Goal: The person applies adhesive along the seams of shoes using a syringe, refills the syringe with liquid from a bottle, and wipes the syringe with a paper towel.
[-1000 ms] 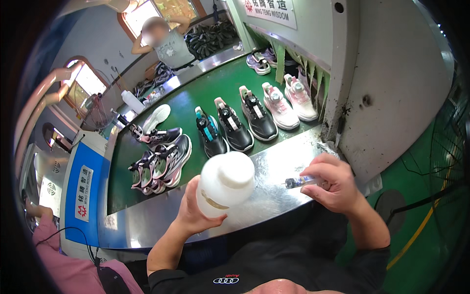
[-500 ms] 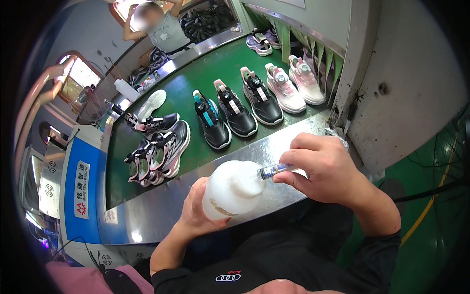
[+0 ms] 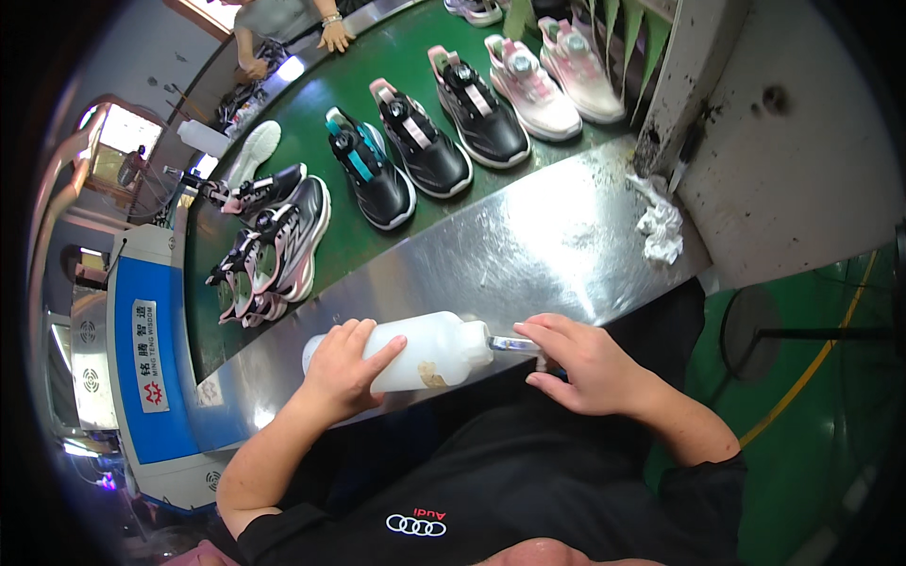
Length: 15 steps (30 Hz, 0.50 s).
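A white translucent plastic bottle (image 3: 415,341) lies tipped almost level over the metal front ledge, its neck pointing right and a brown patch on its side. My left hand (image 3: 347,371) is wrapped round its body near the base. At the bottle's mouth, a slim clear syringe-like tube (image 3: 512,344) sticks out to the right. The fingers and thumb of my right hand (image 3: 590,368) close round its outer end; the exact contact is partly hidden. Beyond the bottle stand a black shoe with a turquoise strap (image 3: 373,174) and black shoes with pink straps (image 3: 420,141).
White-pink shoes (image 3: 533,90) stand farther right in the row. At left are several grey-pink shoes (image 3: 293,241) and a white sole (image 3: 253,151). Crumpled white paper (image 3: 661,231) lies by the grey machine wall (image 3: 812,141). Across the green belt (image 3: 302,123), another person's hand (image 3: 334,34) rests on the edge.
The bottle has tipped from slanting toward me to nearly level, its neck now rightward. Both hands have moved lower with it. My view has shifted, and the person opposite has lowered their arms.
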{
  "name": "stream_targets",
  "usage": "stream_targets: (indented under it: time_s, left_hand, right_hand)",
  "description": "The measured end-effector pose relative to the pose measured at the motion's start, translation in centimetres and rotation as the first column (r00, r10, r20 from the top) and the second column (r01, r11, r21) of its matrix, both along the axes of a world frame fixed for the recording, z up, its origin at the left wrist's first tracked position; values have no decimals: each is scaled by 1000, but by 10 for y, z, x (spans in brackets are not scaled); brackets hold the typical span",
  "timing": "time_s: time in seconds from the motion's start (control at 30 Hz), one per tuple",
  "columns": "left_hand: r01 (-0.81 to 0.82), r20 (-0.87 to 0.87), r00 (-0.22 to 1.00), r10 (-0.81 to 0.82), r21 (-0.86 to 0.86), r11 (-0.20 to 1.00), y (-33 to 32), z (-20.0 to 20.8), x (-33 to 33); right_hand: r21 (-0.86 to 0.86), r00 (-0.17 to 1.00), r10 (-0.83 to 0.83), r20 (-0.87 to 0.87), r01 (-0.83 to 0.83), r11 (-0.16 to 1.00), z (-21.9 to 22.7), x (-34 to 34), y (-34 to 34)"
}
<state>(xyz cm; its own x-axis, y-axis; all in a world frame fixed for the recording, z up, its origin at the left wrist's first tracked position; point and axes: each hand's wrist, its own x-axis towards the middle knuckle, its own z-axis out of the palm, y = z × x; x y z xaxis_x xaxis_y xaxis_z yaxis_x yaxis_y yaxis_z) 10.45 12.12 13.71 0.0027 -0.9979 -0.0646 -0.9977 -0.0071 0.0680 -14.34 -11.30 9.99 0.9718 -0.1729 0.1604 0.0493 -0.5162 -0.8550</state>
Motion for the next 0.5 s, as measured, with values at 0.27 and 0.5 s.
stream_targets:
  time_s: [0.27,0.5]
  left_hand:
    - [-33,-83,996,33,3,999,-8,0,-3]
    - [-8,-101,995,13,56,998,-21,1,-2]
  right_hand:
    - [439,978,-206,-8,189,878,-45,-13,14]
    - [497,969,-246,-37,231,836,-58,-16,21]
